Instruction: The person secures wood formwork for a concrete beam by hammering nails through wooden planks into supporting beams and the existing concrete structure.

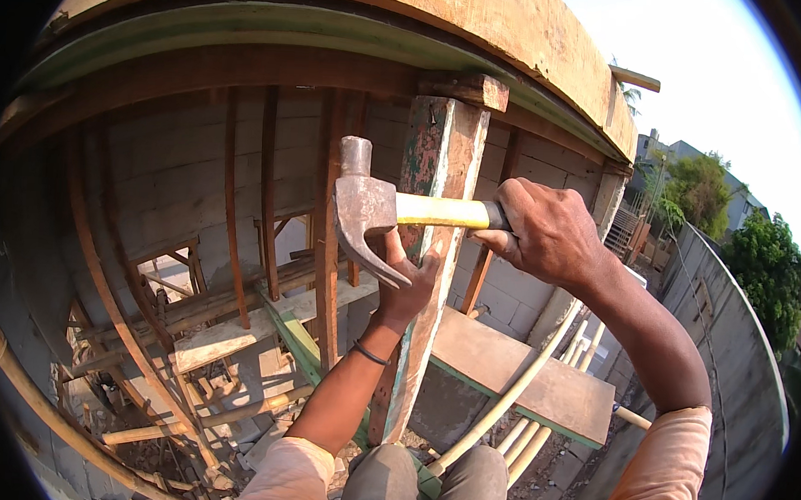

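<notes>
My right hand [546, 235] is closed around the black grip of a claw hammer [367, 203]. The hammer lies level across the view, its worn steel head to the left and its handle yellow. Behind it stands an upright wooden post [424, 328] with flaking green and reddish paint. My left hand [408, 287] grips this post just below the hammer head, which hides part of its fingers. A short wood block [465, 89] sits between the post's top and the beam above. A dark band circles my left wrist.
A long wooden beam [485, 19] curves overhead. Thin timber props [230, 214] stand at the left before a grey block wall. A broad board [521, 369] lies below right, near bamboo poles [506, 391]. A concrete wall [731, 331] runs along the right. Rubble covers the ground far below.
</notes>
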The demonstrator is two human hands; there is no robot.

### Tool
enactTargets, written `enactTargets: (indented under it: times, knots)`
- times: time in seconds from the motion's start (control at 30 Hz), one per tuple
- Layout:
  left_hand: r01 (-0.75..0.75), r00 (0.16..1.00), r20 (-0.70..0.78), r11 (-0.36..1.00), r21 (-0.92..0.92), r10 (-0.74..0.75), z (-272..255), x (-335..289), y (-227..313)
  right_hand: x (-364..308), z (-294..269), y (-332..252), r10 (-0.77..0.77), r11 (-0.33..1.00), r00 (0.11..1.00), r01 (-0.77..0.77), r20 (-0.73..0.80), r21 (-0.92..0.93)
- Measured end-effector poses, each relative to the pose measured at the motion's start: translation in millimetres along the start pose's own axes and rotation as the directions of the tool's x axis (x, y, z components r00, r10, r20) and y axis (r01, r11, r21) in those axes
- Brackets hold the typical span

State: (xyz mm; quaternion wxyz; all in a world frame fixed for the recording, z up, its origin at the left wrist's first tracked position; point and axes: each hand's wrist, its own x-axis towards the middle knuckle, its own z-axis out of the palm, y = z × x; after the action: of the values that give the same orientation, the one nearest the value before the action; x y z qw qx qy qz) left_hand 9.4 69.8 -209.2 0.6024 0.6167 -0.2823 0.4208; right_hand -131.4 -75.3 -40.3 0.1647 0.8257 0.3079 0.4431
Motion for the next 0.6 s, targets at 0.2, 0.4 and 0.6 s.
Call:
enactTargets:
  times: [0.2, 0.4, 0.6]
  knots:
    - [-0.03, 0.996, -0.086, 0.998, 0.056, 0.035, 18.8, -5.8, 12.1, 7.4, 2.3, 62.3, 0.378, 0.919, 0.924, -0.368, 0.051, -0.143]
    - [-0.055, 0.995, -0.076, 0.996, 0.072, 0.06, 7.5, -4.7, 4.7, -8.9, -13.8, -12.3, 0.031, 0.998, 0.999, -0.032, 0.016, 0.046]
    - [-0.091, 0.985, -0.135, 0.988, 0.125, 0.108, 23.0, -7.6, 7.4, 9.4, -1.3, 60.0, 0.395, 0.911, 0.911, -0.371, 0.121, -0.181]
